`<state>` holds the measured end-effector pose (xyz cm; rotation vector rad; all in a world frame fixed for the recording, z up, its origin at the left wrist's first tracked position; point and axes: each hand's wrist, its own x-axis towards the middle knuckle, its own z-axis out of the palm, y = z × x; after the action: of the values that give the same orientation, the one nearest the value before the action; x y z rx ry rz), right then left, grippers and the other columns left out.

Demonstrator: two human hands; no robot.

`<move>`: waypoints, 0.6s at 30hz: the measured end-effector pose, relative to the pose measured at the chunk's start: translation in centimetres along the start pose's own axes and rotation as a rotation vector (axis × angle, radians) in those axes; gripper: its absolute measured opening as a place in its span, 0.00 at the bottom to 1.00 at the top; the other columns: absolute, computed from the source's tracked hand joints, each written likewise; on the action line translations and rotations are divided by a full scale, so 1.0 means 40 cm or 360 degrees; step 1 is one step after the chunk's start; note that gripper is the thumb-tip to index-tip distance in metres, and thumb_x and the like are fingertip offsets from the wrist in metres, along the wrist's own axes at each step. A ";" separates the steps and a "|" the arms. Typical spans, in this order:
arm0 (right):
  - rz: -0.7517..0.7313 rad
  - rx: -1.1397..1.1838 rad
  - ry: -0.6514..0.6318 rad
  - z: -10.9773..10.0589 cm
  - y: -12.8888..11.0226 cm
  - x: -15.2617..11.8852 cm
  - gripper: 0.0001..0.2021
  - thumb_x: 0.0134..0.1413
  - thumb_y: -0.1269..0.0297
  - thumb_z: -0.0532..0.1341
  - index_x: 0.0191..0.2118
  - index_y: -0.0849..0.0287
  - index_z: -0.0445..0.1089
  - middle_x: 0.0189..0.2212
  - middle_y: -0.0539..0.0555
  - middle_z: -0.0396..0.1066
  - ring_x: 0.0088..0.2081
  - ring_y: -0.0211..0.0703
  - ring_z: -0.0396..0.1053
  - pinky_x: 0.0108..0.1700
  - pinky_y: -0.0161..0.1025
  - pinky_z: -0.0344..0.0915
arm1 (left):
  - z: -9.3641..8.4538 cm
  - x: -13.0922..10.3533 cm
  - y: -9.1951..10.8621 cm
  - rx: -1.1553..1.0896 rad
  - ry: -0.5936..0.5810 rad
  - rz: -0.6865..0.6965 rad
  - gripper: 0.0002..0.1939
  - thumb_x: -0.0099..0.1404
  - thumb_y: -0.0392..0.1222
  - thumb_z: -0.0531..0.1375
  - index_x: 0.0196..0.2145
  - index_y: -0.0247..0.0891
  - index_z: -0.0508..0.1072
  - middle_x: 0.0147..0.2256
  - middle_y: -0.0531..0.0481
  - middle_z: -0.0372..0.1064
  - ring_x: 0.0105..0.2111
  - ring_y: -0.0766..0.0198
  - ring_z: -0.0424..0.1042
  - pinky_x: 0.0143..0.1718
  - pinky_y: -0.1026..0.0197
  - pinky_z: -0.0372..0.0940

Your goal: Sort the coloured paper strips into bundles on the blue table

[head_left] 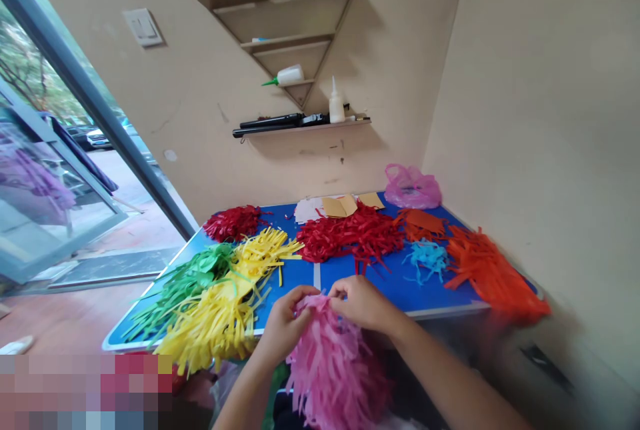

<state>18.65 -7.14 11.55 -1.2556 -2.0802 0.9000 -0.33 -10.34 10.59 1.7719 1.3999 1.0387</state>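
A bundle of pink fringed strips hangs down over the near edge of the blue table. At its gathered top, my left hand pinches the strips with thumb and fingers. My right hand grips the same top from the other side, fingers closed. Just beyond my hands lies a heap of dark red fringe. To the left, yellow fringe spills over the table edge, overlapping green fringe.
Orange fringe drapes off the right corner beside a small blue tuft. A pink plastic bag and brown card pieces sit at the back. Above, a wall shelf holds a white glue bottle. A glass door stands left.
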 end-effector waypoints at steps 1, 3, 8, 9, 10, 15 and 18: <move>0.0028 0.0036 0.0005 0.005 0.003 0.003 0.09 0.48 0.68 0.59 0.28 0.60 0.78 0.24 0.51 0.77 0.27 0.39 0.71 0.27 0.31 0.57 | 0.004 -0.003 -0.002 -0.0047 -0.0037 0.0003 0.15 0.56 0.46 0.58 0.40 0.39 0.76 0.39 0.47 0.77 0.39 0.56 0.74 0.42 0.59 0.66; 0.0052 0.0071 0.0028 0.015 0.007 0.008 0.09 0.49 0.68 0.58 0.26 0.62 0.76 0.21 0.50 0.75 0.26 0.38 0.69 0.25 0.31 0.55 | 0.015 -0.009 -0.004 -0.0033 -0.0062 0.0007 0.18 0.58 0.48 0.60 0.44 0.39 0.74 0.42 0.46 0.76 0.43 0.55 0.74 0.45 0.58 0.66; 0.0026 0.0165 0.0024 0.032 0.019 0.009 0.09 0.50 0.66 0.59 0.26 0.63 0.75 0.21 0.50 0.73 0.25 0.37 0.67 0.26 0.30 0.56 | 0.032 -0.016 -0.015 0.0142 0.0016 0.0032 0.15 0.57 0.42 0.60 0.44 0.40 0.73 0.39 0.48 0.76 0.38 0.57 0.74 0.42 0.59 0.66; 0.0013 0.0249 0.0002 0.031 0.025 0.010 0.10 0.51 0.64 0.59 0.28 0.63 0.75 0.22 0.50 0.73 0.26 0.37 0.67 0.27 0.31 0.57 | 0.031 -0.015 -0.019 0.0116 0.0033 0.0022 0.15 0.57 0.41 0.59 0.43 0.40 0.73 0.38 0.48 0.76 0.37 0.58 0.74 0.41 0.59 0.66; 0.0011 0.0368 -0.0024 0.028 0.032 0.011 0.10 0.52 0.62 0.60 0.31 0.63 0.75 0.22 0.50 0.72 0.25 0.37 0.66 0.27 0.31 0.58 | 0.028 -0.014 -0.023 0.0080 0.0055 0.0003 0.14 0.56 0.40 0.58 0.42 0.39 0.74 0.37 0.48 0.76 0.36 0.58 0.74 0.40 0.59 0.66; 0.0020 0.0720 0.0268 0.013 0.070 0.009 0.18 0.53 0.54 0.61 0.45 0.62 0.71 0.20 0.44 0.63 0.23 0.36 0.62 0.28 0.33 0.59 | 0.009 -0.012 -0.036 -0.0076 0.0147 -0.0094 0.15 0.56 0.42 0.58 0.41 0.38 0.74 0.32 0.50 0.75 0.32 0.60 0.73 0.35 0.62 0.66; -0.0096 0.0511 0.0313 0.027 0.062 -0.011 0.14 0.51 0.57 0.64 0.43 0.57 0.73 0.27 0.48 0.70 0.31 0.40 0.69 0.35 0.34 0.63 | 0.010 -0.011 -0.039 -0.0026 0.0168 -0.0093 0.14 0.58 0.43 0.57 0.41 0.37 0.74 0.32 0.50 0.76 0.32 0.60 0.73 0.35 0.61 0.66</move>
<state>19.39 -6.99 8.92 -1.0596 -1.7309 0.9939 -0.73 -10.41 8.99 1.6758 1.4935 1.1232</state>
